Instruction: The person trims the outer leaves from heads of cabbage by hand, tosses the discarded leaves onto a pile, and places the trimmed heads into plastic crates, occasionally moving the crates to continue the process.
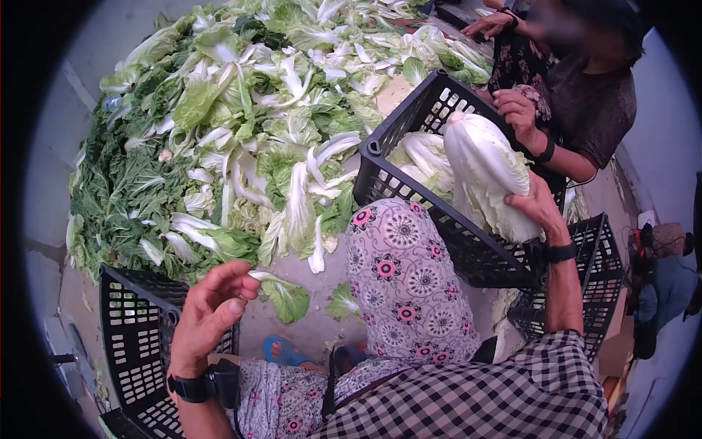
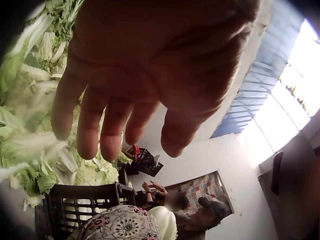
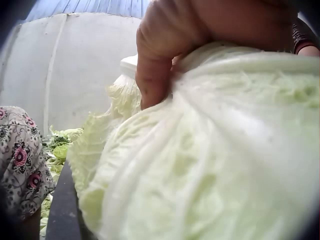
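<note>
My right hand (image 1: 537, 203) grips a large napa cabbage (image 1: 486, 164) near its leafy end, over a black plastic crate (image 1: 461, 227). The pale stem end points up and away from me. In the right wrist view the thumb presses into the leaves of the cabbage (image 3: 200, 150). Another napa cabbage (image 1: 426, 157) lies inside the crate, partly hidden behind the held one. My left hand (image 1: 212, 311) is raised at the left with relaxed fingers and holds nothing. The left wrist view shows its palm (image 2: 145, 65) with the fingers spread slightly.
A wide heap of loose cabbage leaves (image 1: 241, 132) covers the floor ahead. One black crate (image 1: 135, 351) stands at my left, another (image 1: 610, 274) at the right. Across the crate sits another person (image 1: 592, 110) with a hand close to its rim. My patterned knee (image 1: 402, 278) is beside the crate.
</note>
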Demonstrator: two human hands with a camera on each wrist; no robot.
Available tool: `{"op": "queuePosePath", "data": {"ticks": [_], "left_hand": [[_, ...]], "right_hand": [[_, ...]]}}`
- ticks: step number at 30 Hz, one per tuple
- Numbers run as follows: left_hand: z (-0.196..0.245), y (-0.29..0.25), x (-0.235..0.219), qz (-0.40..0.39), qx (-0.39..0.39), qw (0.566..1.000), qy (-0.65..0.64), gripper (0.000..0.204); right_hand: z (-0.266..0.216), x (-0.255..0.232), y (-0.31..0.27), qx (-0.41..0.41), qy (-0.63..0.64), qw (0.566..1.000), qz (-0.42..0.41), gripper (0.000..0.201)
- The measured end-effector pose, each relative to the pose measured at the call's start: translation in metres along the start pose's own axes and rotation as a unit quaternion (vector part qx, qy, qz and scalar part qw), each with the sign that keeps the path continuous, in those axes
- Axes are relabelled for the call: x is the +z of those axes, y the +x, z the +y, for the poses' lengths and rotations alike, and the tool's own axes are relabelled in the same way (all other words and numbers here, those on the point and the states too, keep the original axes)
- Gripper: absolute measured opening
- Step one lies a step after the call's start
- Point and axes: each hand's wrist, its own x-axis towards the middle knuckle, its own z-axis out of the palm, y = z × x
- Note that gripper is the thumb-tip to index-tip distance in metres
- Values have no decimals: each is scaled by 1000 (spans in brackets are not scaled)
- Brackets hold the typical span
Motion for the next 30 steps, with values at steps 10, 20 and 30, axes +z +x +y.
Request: {"op": "queuePosePath", "data": {"ticks": [10, 20, 30], "left_hand": [[-3, 3, 4, 4, -35, 999, 17, 57], [-5, 3, 0, 8, -30, 999, 41, 58], [-2, 0, 2, 13, -5, 999, 52, 57]], "right_hand": [[58, 42, 60, 17, -171, 981, -89, 61], [77, 52, 93, -24, -171, 976, -135, 71], [10, -7, 66, -113, 151, 908, 375, 55]]}}
